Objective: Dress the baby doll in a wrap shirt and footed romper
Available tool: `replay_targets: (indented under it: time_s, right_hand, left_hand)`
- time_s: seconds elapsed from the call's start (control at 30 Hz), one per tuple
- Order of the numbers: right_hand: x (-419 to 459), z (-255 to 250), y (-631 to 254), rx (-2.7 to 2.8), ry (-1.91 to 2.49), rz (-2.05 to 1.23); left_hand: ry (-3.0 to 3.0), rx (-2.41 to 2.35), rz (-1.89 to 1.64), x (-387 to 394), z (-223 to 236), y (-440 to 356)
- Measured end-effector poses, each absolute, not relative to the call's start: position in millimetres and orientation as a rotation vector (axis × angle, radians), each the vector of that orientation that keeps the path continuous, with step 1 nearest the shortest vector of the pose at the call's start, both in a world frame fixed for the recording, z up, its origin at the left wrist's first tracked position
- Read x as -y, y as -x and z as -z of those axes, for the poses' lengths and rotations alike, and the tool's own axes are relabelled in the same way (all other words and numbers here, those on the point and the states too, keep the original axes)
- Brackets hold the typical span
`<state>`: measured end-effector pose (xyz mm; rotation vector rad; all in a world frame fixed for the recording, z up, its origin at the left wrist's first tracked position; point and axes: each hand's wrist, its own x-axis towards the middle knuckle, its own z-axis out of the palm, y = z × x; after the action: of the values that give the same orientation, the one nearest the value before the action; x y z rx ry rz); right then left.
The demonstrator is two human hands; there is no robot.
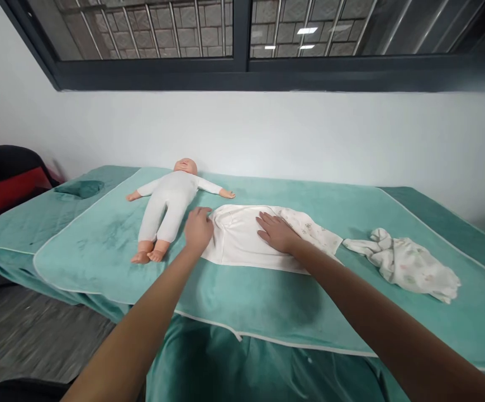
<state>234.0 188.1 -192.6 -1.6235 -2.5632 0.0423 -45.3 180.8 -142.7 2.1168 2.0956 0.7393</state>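
Observation:
A white baby garment (pixel 242 237) lies spread on the green bed cover, with a small print on the part at its right. My left hand (pixel 199 229) is closed at the garment's left end, its fingers curled over the edge. Flat on the middle of the cloth rests my right hand (pixel 279 233), fingers stretched out and holding nothing. To the left of the garment, a baby doll (pixel 171 201) in a white bodysuit lies on its back, arms spread. A crumpled printed baby garment (pixel 414 265) lies farther right.
The green mat (pixel 267 312) with white piping covers the bed up to the white wall (pixel 267 134). Above is a dark-framed window (pixel 242 70) with bars outside. A black and red chair or bag (pixel 12 184) stands at the far left.

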Motion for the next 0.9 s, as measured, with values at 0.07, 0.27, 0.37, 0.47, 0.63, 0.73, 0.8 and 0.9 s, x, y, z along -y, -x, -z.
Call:
replay_targets:
  time_s: [0.07,0.27,0.37,0.47,0.63,0.73,0.8,0.9]
  right_hand:
    - [-191.9,193.8,-221.9,2.522,1.696,-0.04]
    - [-194.5,196.5,-187.4,2.362,1.813,0.004]
    - [-189.9,194.2,-186.6,2.402,1.727,0.0]
    - [-187.9,192.9,-189.3,2.436,1.665,-0.001]
    - [-193.1,197.3,-191.2,2.422,1.652,-0.067]
    - [-195.6,200.5,-190.8,2.407,1.675,-0.073]
    - [-196.2,202.1,-189.6,2.37,1.724,-0.065]
    - [-196.9,203.9,-187.2,2.275,1.825,-0.056]
  left_hand:
    - [-2.041,-2.249,-0.579,-183.5,139.4,61.8]
    - [-2.009,-2.218,-0.316,-194.5,138.5,77.5]
    - [-2.044,-2.237,-0.353,-193.6,127.9,76.7]
    - [-2.13,-2.294,-0.557,-189.2,111.2,76.3]
    - [-2.34,-2.195,-0.77,-179.2,109.7,55.8]
    - [-2.57,-1.8,-0.681,-164.1,130.6,28.7]
    - [-2.673,-1.549,-0.606,-147.4,147.1,12.5]
    - [-2.731,-1.374,-0.58,-119.5,167.8,-0.2]
